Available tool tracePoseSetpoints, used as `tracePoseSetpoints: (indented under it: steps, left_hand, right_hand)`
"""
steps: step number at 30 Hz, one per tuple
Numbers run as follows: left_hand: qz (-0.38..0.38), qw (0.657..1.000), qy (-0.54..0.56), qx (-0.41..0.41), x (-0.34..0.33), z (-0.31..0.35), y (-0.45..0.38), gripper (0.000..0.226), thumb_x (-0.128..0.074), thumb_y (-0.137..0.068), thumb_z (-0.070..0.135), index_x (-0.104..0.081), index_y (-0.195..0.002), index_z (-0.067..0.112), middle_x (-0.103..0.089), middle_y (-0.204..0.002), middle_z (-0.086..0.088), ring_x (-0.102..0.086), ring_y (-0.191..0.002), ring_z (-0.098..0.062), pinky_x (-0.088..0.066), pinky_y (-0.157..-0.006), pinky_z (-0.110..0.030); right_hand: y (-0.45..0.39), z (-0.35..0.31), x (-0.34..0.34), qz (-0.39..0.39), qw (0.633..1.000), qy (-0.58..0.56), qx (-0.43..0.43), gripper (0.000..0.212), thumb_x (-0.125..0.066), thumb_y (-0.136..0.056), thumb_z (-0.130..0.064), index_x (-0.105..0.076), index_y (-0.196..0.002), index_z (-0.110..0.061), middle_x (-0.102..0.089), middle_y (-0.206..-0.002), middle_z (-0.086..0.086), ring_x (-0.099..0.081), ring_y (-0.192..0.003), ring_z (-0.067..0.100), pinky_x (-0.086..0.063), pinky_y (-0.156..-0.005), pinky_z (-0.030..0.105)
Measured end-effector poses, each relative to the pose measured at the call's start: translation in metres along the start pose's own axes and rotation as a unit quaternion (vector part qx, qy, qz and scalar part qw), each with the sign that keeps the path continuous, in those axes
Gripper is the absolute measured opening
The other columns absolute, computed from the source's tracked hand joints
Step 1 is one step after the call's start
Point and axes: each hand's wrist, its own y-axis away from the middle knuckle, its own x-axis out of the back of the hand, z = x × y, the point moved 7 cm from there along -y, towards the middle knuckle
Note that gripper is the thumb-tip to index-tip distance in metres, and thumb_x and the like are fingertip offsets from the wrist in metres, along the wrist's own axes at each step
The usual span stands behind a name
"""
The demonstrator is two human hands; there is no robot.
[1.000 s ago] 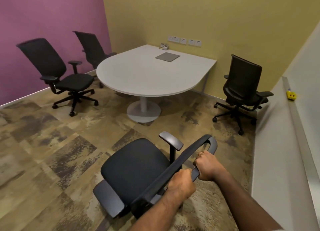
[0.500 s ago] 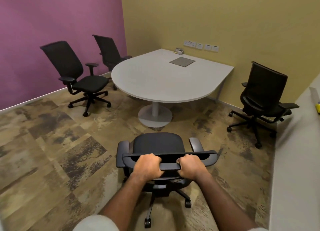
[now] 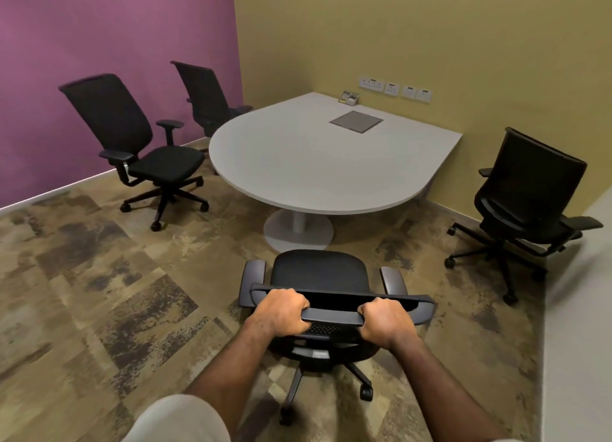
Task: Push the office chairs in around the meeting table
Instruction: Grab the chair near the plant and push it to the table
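Observation:
A black office chair (image 3: 319, 272) stands right in front of me, its seat facing the white meeting table (image 3: 298, 163). My left hand (image 3: 281, 311) and my right hand (image 3: 385, 319) both grip the top bar of its backrest. The seat's front edge is just short of the table's round pedestal base (image 3: 281, 234). Two more black chairs stand at the left by the purple wall, the nearer one (image 3: 145, 150) turned sideways, the farther one (image 3: 208, 100) close to the table's edge. Another black chair (image 3: 523, 203) stands apart from the table on the right.
The table's straight end meets the yellow wall, under a row of wall sockets (image 3: 394, 89). A grey cable hatch (image 3: 356, 121) is set in the tabletop, with a small holder (image 3: 348, 97) behind it. A pale wall (image 3: 583, 309) runs along my right. The carpet is mottled brown.
The chair was swung round from a sideways angle until its back faces me squarely, and it has rolled closer to the table. Both hands kept their hold on the backrest.

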Motion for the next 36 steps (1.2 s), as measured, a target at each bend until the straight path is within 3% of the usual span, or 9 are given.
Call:
tracePoseSetpoints:
  steps: [6, 10, 14, 17, 21, 23, 29, 33, 36]
  left_hand:
    - [-0.004, 1.0, -0.001, 0.024, 0.003, -0.023, -0.054, 0.031, -0.055, -0.075, 0.053, -0.066, -0.078, 0.025, -0.058, -0.069, 0.006, -0.062, -0.074, -0.021, -0.04, -0.063, -0.032]
    - [-0.029, 0.998, 0.021, 0.05, 0.002, -0.034, -0.121, 0.022, -0.055, -0.077, 0.05, -0.059, -0.075, 0.028, -0.047, -0.061, 0.012, -0.053, -0.066, -0.016, -0.038, -0.063, -0.031]
    - [-0.043, 0.996, 0.012, 0.072, 0.012, -0.053, -0.182, 0.017, -0.061, -0.084, 0.046, -0.063, -0.083, 0.029, -0.053, -0.069, 0.013, -0.052, -0.067, -0.011, -0.04, -0.066, -0.031]
    - [-0.043, 0.996, -0.008, 0.083, 0.019, -0.062, -0.228, 0.015, -0.063, -0.086, 0.044, -0.067, -0.091, 0.03, -0.05, -0.069, 0.014, -0.052, -0.068, -0.011, -0.039, -0.066, -0.03]
    - [-0.028, 0.994, -0.022, 0.102, 0.03, -0.073, -0.263, 0.013, -0.061, -0.08, 0.043, -0.055, -0.076, 0.032, -0.044, -0.061, 0.013, -0.047, -0.062, -0.011, -0.036, -0.061, -0.031]
    - [-0.013, 0.994, -0.019, 0.106, 0.031, -0.079, -0.3, 0.014, -0.056, -0.074, 0.044, -0.05, -0.07, 0.032, -0.042, -0.058, 0.012, -0.044, -0.056, -0.011, -0.034, -0.057, -0.031]
    - [-0.011, 0.993, -0.037, 0.115, 0.025, -0.074, -0.323, 0.025, -0.046, -0.077, 0.055, -0.049, -0.068, 0.032, -0.039, -0.053, 0.013, -0.044, -0.055, -0.011, -0.035, -0.055, -0.031]
    - [-0.02, 0.992, -0.039, 0.117, 0.026, -0.075, -0.316, 0.023, -0.048, -0.079, 0.053, -0.05, -0.069, 0.032, -0.042, -0.057, 0.011, -0.053, -0.06, -0.015, -0.036, -0.057, -0.032]
    - [-0.03, 0.993, -0.03, 0.114, 0.024, -0.077, -0.308, 0.017, -0.054, -0.077, 0.048, -0.057, -0.076, 0.031, -0.047, -0.062, 0.011, -0.049, -0.062, -0.013, -0.037, -0.059, -0.031]
  right_hand:
    - [-0.059, 0.029, 0.005, -0.005, 1.0, 0.003, -0.002, 0.017, -0.048, -0.071, -0.042, -0.05, -0.066, -0.026, -0.052, -0.061, -0.005, -0.065, -0.069, 0.022, -0.039, -0.058, 0.031]
    - [-0.119, 0.077, 0.005, -0.008, 1.0, 0.003, -0.004, 0.018, -0.05, -0.073, -0.042, -0.055, -0.067, -0.026, -0.056, -0.062, -0.006, -0.064, -0.068, 0.019, -0.048, -0.061, 0.032]
    - [-0.177, 0.104, 0.018, -0.012, 1.0, -0.004, 0.023, 0.013, -0.057, -0.083, -0.039, -0.063, -0.079, -0.029, -0.061, -0.071, -0.011, -0.062, -0.07, 0.014, -0.055, -0.07, 0.034]
    - [-0.218, 0.13, 0.029, 0.013, 0.998, 0.012, 0.056, 0.017, -0.057, -0.084, -0.038, -0.068, -0.086, -0.025, -0.067, -0.074, -0.006, -0.066, -0.072, 0.02, -0.057, -0.07, 0.038]
    - [-0.255, 0.151, 0.044, 0.029, 0.995, 0.035, 0.085, 0.021, -0.053, -0.081, -0.037, -0.068, -0.081, -0.022, -0.069, -0.074, 0.0, -0.067, -0.07, 0.027, -0.05, -0.064, 0.037]
    - [-0.284, 0.178, 0.05, 0.035, 0.995, 0.024, 0.091, 0.021, -0.053, -0.082, -0.036, -0.068, -0.082, -0.022, -0.069, -0.074, 0.0, -0.067, -0.069, 0.027, -0.054, -0.065, 0.038]
    - [-0.294, 0.2, 0.047, 0.033, 0.994, 0.013, 0.106, 0.021, -0.054, -0.086, -0.036, -0.07, -0.087, -0.022, -0.071, -0.078, 0.0, -0.068, -0.07, 0.025, -0.057, -0.066, 0.039]
    - [-0.285, 0.19, 0.046, 0.037, 0.994, 0.011, 0.1, 0.02, -0.054, -0.086, -0.034, -0.07, -0.086, -0.023, -0.07, -0.077, -0.001, -0.068, -0.07, 0.025, -0.056, -0.065, 0.038]
    - [-0.28, 0.183, 0.044, 0.036, 0.995, 0.008, 0.089, 0.019, -0.056, -0.086, -0.037, -0.07, -0.085, -0.024, -0.068, -0.074, -0.002, -0.066, -0.068, 0.023, -0.056, -0.065, 0.038]
